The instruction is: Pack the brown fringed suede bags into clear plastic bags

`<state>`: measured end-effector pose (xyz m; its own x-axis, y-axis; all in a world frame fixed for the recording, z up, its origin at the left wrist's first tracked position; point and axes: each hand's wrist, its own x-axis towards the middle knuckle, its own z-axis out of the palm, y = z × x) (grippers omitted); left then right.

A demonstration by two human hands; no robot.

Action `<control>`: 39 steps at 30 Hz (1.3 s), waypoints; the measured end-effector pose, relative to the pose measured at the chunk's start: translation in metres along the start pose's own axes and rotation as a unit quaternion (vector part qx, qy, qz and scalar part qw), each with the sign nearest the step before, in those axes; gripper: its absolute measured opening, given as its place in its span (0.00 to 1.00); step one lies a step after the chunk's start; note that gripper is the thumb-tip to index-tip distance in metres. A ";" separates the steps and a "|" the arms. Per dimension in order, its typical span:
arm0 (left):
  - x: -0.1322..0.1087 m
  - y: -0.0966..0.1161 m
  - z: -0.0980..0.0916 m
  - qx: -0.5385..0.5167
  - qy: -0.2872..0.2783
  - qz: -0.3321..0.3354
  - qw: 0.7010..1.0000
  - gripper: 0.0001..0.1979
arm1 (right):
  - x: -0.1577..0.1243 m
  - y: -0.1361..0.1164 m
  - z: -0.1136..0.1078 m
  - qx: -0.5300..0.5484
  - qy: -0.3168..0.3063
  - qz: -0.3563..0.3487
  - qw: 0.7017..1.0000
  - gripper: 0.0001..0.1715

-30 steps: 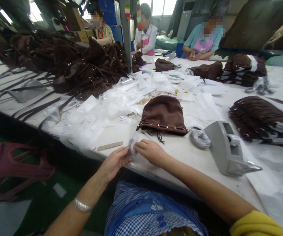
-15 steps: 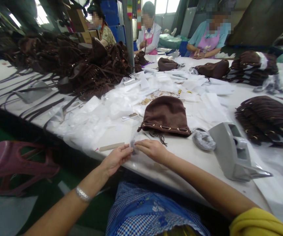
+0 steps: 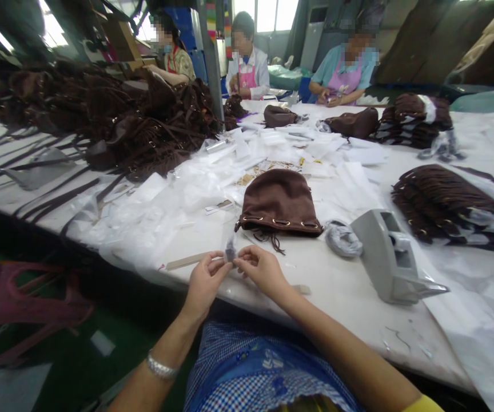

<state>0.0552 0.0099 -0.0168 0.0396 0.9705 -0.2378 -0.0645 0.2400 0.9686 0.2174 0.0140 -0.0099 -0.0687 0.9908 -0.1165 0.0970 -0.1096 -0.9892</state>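
Observation:
A small clear plastic packet with something dark inside [image 3: 230, 249] is pinched between my two hands near the table's front edge. My left hand [image 3: 205, 278] grips its lower left side with thumb and fingers. On the other side, the fingertips of my right hand [image 3: 263, 271] are closed on its lower end. Just beyond lies a dark brown drawstring bag [image 3: 279, 197], its row of gold eyelets and a tassel towards me. A flat beige strip [image 3: 187, 261] rests left of my left hand.
A grey tape dispenser-like device [image 3: 382, 260] and a plastic-wrapped coil [image 3: 343, 239] stand to the right. Stacked fringed brown pieces [image 3: 448, 200] lie beyond them. Loose plastic wrappings [image 3: 144, 220] and a heap of brown bags [image 3: 144, 120] cover the left. Several co-workers sit across the table.
My hands have drawn upright around the packet, and my right fingers have shifted down to its lower end. The packet shows more fully above them. The view has turned slightly right.

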 end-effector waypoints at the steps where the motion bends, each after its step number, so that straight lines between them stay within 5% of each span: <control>1: 0.000 0.000 0.001 0.005 -0.001 0.005 1.000 0.21 | 0.000 0.002 0.001 0.021 -0.002 0.009 1.000 0.13; 8: 0.003 -0.006 0.003 0.003 0.045 0.004 0.999 0.21 | -0.003 0.011 0.016 0.002 0.059 -0.054 0.997 0.12; 14: 0.000 -0.001 0.006 -0.078 0.082 -0.003 0.994 0.23 | 0.001 0.010 0.023 0.018 0.046 -0.073 0.996 0.12; 19: 0.005 -0.001 0.002 -0.036 0.105 0.034 0.993 0.23 | -0.010 -0.005 -0.029 -0.129 -0.008 -0.146 0.981 0.10; 23: 0.012 -0.010 -0.009 -0.021 0.115 0.022 0.993 0.25 | -0.048 -0.004 -0.082 -0.361 -0.005 -0.140 0.922 0.08; 28: 0.016 -0.015 -0.013 -0.046 0.092 0.013 0.995 0.24 | -0.083 0.016 -0.087 -0.471 -0.012 -0.071 0.879 0.09; 33: 0.015 -0.003 -0.011 -0.116 0.048 -0.042 0.991 0.23 | -0.072 0.011 -0.073 -0.436 -0.011 -0.030 0.899 0.04; 39: 0.013 0.014 -0.014 -0.179 0.005 -0.107 0.978 0.22 | -0.038 -0.013 -0.053 -0.264 -0.019 -0.105 0.959 0.10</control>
<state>0.0413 0.0264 -0.0078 0.0814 0.8973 -0.4338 -0.4015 0.4279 0.8098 0.2712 -0.0184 0.0118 -0.1768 0.9819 0.0676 0.5656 0.1576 -0.8095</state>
